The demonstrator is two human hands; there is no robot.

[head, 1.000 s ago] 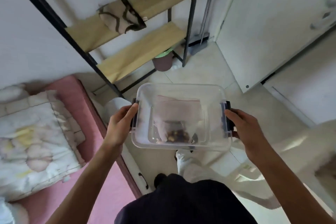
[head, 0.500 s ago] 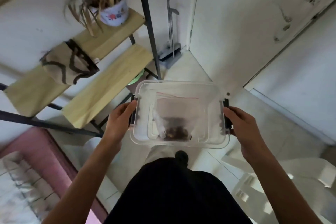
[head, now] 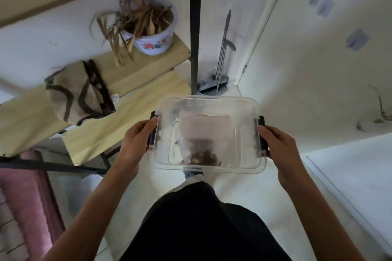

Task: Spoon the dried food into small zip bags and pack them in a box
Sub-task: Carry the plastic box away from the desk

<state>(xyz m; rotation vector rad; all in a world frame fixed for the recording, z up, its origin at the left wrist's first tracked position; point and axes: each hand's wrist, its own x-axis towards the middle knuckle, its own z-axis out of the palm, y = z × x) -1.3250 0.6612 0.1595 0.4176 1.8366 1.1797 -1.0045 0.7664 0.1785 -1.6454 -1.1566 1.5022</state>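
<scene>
- My left hand [head: 135, 144] holds the left black clip of the clear box [head: 209, 133], fingers curled around its side.
- My right hand [head: 280, 146] holds the right clip in the same way.
- The box is in the air between my two grips, in front of my body, above the floor.
- Inside it one zip bag [head: 199, 133] with brown dried food [head: 201, 155] leans toward the near wall.
- A wooden shelf [head: 127, 112] stands to the left of the box.
</scene>
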